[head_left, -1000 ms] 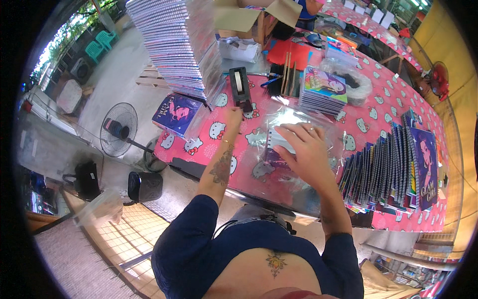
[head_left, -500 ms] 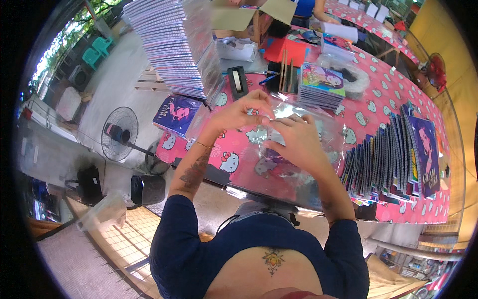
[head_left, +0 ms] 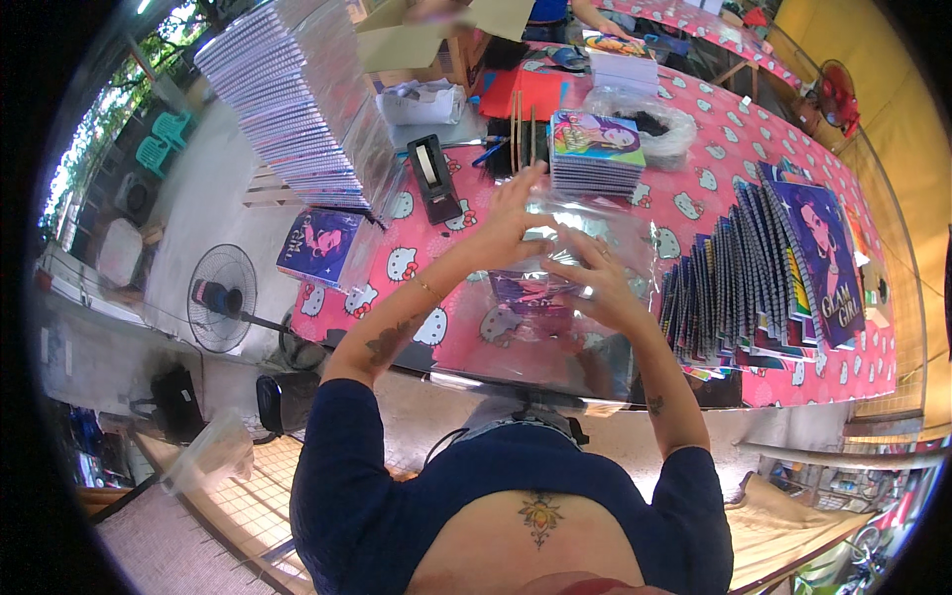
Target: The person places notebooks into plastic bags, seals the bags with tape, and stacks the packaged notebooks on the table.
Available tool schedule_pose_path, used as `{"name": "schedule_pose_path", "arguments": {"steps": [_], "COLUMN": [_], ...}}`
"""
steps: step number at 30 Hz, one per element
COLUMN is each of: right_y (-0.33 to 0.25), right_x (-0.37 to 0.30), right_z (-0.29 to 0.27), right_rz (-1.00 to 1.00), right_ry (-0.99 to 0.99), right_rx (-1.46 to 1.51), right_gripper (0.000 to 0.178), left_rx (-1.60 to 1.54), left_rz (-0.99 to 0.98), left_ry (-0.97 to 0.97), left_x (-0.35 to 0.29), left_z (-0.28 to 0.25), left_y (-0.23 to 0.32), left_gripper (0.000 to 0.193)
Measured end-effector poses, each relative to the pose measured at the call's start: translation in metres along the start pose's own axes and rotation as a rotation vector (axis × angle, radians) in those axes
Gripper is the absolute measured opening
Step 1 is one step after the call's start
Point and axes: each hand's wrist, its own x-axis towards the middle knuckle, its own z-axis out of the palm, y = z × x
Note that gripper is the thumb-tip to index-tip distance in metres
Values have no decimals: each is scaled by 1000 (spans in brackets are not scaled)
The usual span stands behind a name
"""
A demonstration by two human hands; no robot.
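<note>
Clear plastic point(head_left: 555, 332) beneath the fingers point(head_left: 585, 252)

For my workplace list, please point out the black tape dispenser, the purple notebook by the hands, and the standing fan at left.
Tape dispenser point(head_left: 442, 193), head view: black body below the roll.
Purple notebook point(head_left: 528, 296), head view: visible part of its cover.
Standing fan point(head_left: 223, 298), head view: near the middle of its round grille.

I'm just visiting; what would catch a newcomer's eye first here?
Probably the tall stack of spiral notebooks, towering at far left of the pink cat-print tablecloth. Then the leaning row of spiral notebooks at right. Front and centre, the left hand and right hand are over shiny clear plastic.
</note>
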Motion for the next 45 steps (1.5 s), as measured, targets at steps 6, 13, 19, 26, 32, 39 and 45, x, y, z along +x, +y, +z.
{"name": "schedule_pose_path", "arguments": {"steps": [6,13,19,26,32,39,45], "right_y": [20,58,6,-10,-8,34,38], "right_x": [9,66,27,13,43,49,46], "right_z": [10,-2,-31,-13,-27,-24,-1], "right_rz": [138,362,-54,-26,170,407,579], "right_ry": [265,-129,0,140,-62,-61,1], "right_rx": [313,962,116,20,-154,614,743], "right_gripper": [54,61,54,18,32,36,31], "left_rx": [-400,-958,-354,59,129,-767,-94], "left_rz": [-400,-444,-218,25,-294,-612,-1077], "left_ry": [261,50,-249,-67,-256,-303,669], "left_x": [6,-3,-43,-56,-23,-31,-91], "left_z": [2,-13,-38,-23,-30,-3,38], "left_y": [3,-2,6,34,49,-36,-175], "left_gripper": [80,67,67,41,49,55,57]}}
